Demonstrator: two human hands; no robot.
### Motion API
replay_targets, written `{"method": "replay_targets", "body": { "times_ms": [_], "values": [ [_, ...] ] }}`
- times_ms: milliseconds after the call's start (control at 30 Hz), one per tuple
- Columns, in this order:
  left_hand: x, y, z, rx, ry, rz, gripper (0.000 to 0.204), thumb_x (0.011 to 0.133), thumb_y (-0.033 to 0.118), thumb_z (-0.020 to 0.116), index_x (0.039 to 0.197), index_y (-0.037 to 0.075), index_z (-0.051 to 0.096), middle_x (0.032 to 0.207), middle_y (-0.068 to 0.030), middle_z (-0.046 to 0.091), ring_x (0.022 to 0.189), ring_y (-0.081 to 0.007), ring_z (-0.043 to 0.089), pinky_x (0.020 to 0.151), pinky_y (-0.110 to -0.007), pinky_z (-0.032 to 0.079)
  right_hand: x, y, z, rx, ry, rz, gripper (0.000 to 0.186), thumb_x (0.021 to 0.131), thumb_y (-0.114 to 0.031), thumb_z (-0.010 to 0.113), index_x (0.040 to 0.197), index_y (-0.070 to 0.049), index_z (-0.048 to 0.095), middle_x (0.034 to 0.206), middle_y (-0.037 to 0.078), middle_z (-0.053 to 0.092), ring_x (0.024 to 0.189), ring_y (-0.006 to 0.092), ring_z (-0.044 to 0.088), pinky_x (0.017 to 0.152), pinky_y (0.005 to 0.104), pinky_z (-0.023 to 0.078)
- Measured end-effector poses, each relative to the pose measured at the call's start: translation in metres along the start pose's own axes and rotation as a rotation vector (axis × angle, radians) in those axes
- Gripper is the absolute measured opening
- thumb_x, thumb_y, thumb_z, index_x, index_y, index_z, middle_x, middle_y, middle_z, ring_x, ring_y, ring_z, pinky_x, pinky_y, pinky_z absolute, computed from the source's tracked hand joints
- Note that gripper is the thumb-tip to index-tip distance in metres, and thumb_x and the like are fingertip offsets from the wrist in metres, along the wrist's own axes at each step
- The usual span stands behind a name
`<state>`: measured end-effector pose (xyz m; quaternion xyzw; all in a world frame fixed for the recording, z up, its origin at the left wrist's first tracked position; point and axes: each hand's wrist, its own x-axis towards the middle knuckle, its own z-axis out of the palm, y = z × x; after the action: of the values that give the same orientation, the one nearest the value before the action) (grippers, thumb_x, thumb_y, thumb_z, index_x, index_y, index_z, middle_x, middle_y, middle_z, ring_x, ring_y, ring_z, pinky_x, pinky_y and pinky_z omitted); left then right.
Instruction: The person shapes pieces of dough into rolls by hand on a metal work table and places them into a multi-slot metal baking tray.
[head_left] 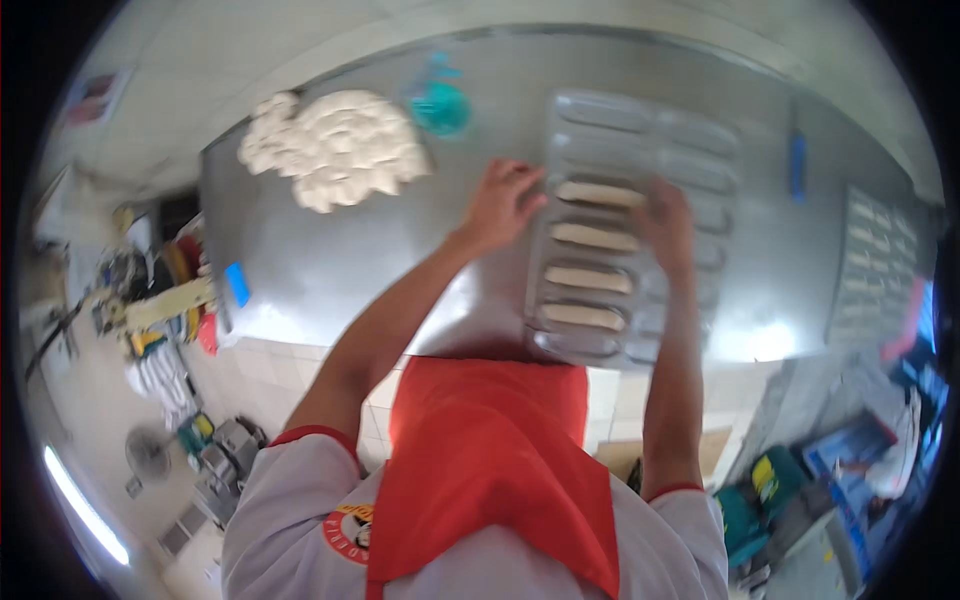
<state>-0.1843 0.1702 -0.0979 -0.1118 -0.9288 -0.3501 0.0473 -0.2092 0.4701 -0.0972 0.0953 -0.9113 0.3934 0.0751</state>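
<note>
My left hand is beside the left edge of a metal moulded tray, its fingers loosely bent and apart, holding nothing visible. My right hand, blurred, is over the tray, its fingertips at the right end of the uppermost dough strip; whether they grip it I cannot tell. Several pale dough strips lie in the tray's left column of hollows. A large mass of cut dough pieces sits up and left of my left hand on the steel table.
A teal container is at the back. Blue tools lie at the table's left and right. Another tray of dough strips is at the far right. Cluttered equipment and a fan stand left; bags lie lower right.
</note>
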Motion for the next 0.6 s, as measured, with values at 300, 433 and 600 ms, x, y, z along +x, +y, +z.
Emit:
{"method": "replay_targets", "body": {
  "times_ms": [300,433,600],
  "values": [
    [-0.105,-0.21,-0.217,-0.04,0.296,-0.566,0.014,0.088,0.009,0.07,0.101,0.005,0.073,0.088,-0.0145,0.073,0.076,-0.0257,0.072,0.07,-0.035,0.055,-0.089,-0.028,-0.008,0.122,0.58,0.553,0.038,0.093,-0.006,0.063,0.131,-0.005,0.061,0.11,0.01,0.064,0.079,0.0158,0.062,0.068,0.0285,0.053],
    [-0.091,-0.344,-0.328,0.387,0.446,-0.722,0.03,0.085,0.024,0.072,0.112,0.011,0.071,0.09,-0.0146,0.071,0.082,-0.0314,0.069,0.076,-0.039,0.055,-0.119,-0.085,0.015,-0.047,0.553,0.575,0.039,0.092,-0.005,0.059,0.131,-0.006,0.061,0.115,0.01,0.064,0.076,0.0146,0.061,0.068,0.0303,0.051],
    [-0.087,-0.402,-0.328,0.585,0.424,-0.363,0.034,0.079,0.022,0.078,0.109,0.012,0.067,0.091,-0.0128,0.068,0.083,-0.0306,0.065,0.081,-0.041,0.054,-0.159,-0.157,0.097,-0.005,0.379,0.43,0.036,0.089,-0.001,0.057,0.124,-0.004,0.064,0.094,0.006,0.067,0.074,0.0137,0.062,0.066,0.028,0.05]
  ]
}}
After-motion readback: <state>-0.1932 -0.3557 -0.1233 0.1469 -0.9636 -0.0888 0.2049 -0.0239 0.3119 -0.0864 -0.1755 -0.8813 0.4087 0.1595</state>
